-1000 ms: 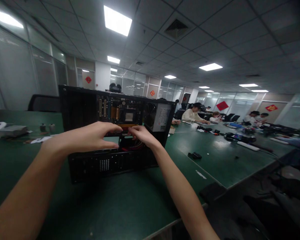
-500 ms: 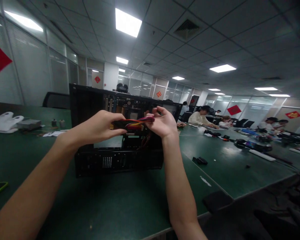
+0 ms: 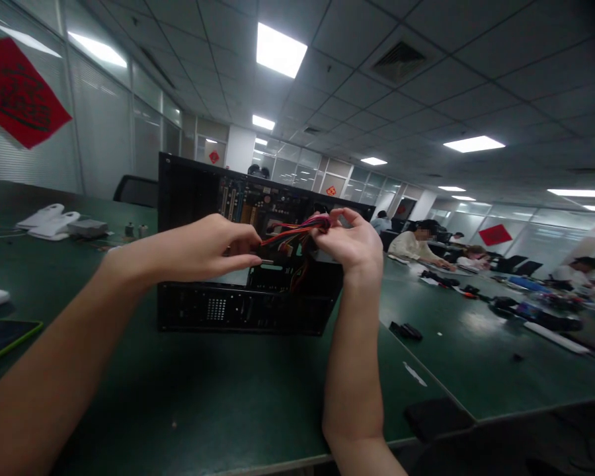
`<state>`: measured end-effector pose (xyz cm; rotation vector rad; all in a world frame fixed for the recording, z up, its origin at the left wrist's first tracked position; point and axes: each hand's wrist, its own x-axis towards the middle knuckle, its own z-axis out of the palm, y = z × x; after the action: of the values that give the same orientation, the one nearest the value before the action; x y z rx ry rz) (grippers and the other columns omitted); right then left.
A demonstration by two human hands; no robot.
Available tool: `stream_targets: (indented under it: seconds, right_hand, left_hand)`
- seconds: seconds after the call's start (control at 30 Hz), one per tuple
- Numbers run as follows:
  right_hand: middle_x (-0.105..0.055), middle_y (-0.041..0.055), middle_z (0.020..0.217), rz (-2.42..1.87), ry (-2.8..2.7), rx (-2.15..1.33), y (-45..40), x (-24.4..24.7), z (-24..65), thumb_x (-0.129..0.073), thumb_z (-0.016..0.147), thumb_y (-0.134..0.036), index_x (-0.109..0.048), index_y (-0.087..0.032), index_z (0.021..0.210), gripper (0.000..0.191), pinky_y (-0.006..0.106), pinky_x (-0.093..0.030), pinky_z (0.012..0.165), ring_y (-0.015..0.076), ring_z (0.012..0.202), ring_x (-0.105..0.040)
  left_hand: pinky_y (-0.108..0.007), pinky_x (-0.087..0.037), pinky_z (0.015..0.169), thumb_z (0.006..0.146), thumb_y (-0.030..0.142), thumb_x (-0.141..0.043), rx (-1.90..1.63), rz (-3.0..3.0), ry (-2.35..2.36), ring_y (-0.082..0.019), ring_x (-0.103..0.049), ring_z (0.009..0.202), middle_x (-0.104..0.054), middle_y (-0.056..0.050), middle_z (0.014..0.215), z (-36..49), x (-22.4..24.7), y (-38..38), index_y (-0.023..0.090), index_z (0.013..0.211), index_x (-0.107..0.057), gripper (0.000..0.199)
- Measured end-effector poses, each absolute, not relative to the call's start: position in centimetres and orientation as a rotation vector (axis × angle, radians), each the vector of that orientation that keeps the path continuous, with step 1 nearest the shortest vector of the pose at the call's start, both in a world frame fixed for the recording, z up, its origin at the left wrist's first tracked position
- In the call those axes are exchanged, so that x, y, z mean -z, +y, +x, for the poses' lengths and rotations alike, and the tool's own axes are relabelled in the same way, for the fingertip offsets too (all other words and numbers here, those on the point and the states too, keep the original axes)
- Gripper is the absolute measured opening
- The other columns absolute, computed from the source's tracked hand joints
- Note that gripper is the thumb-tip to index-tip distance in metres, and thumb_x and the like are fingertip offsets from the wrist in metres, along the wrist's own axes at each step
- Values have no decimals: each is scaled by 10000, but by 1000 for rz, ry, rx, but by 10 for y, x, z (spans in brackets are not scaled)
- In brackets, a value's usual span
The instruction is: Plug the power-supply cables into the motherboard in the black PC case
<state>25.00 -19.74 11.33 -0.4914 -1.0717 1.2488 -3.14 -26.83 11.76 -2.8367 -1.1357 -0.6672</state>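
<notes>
A black computer case (image 3: 282, 314) stands on the green table, its open side facing me, with a circuit board (image 3: 268, 198) visible inside. My right hand (image 3: 350, 244) pinches a bundle of coloured cables (image 3: 297, 228) in front of the case's right part. At the left end of that bundle, my left hand (image 3: 218, 248) has its fingers curled round the wires, thumb pointing right. Both hands are in front of the opening and hide part of the interior.
Left on the green table (image 3: 218, 396) are a phone (image 3: 4, 337), white plastic pieces (image 3: 49, 221) and a grey box (image 3: 86, 229). Black parts (image 3: 405, 330) and a white scrap (image 3: 415, 374) lie to the right. People sit farther back, one in a light top (image 3: 409, 246).
The view has turned left, showing more of the phone. My right hand has risen slightly and drawn away from my left hand, and the cables between them look more stretched and fanned out.
</notes>
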Motion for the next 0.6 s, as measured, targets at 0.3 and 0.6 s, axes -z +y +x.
stream_targets:
  seconds: [0.3, 0.6]
  right_hand:
    - [-653, 95, 1027, -336, -877, -1332, -227, -122, 255, -419, 964, -317, -568, -250, 932, 166, 382, -648, 696, 232, 994, -663]
    - [-708, 51, 1012, -397, -1204, -1099, -226, -122, 236, -507, 973, -438, -514, -250, 1014, 193, 263, -600, 651, 141, 784, -693]
  left_hand:
    - [-298, -548, 805, 920, 706, -568, 398, -2960, -1329, -266, -717, 960, -789, -66, 1100, -64, -131, -308, 278, 1262, -778, 586]
    - [-335, -564, 849, 867, 669, -658, 427, -3116, -1239, -300, -716, 1006, -787, -78, 1077, -65, -132, -326, 303, 1213, -805, 525]
